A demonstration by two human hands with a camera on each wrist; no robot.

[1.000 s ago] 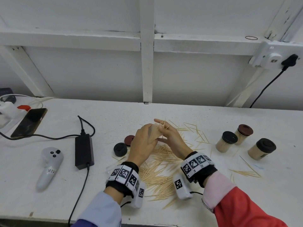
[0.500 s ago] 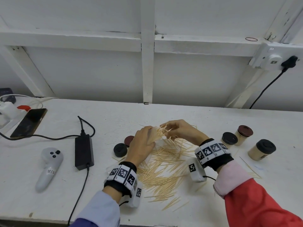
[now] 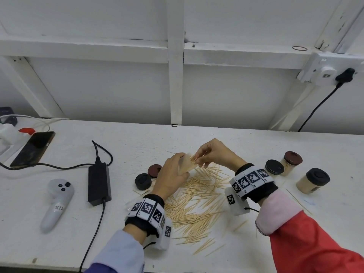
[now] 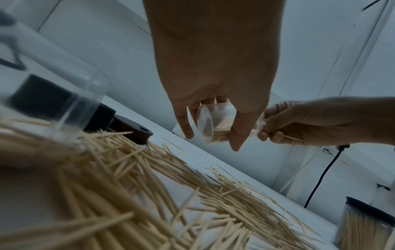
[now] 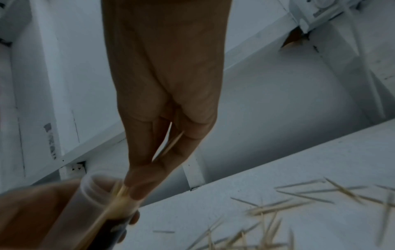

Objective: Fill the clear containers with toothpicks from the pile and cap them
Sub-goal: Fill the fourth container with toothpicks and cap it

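Note:
My left hand (image 3: 173, 175) grips a clear container (image 3: 185, 164) tilted on its side above the toothpick pile (image 3: 197, 201), its mouth toward the right. The container (image 4: 215, 125) is partly filled with toothpicks. My right hand (image 3: 211, 153) pinches a few toothpicks (image 5: 169, 143) at the container's mouth (image 5: 96, 182), with their ends inside it. A black cap (image 3: 143, 181) and a brown cap (image 3: 154, 170) lie loose on the table left of my left hand.
Three capped, filled containers (image 3: 313, 181) stand at the right. A black power adapter (image 3: 99, 184), a white controller (image 3: 57, 201) and a phone (image 3: 33, 148) lie at the left. Another clear container (image 4: 64, 101) lies by the black cap. Stray toothpicks (image 3: 299, 201) lie at the right.
My right hand swung round from beside the left hand to the container's mouth with toothpicks. The left hand tilted the container toward the right.

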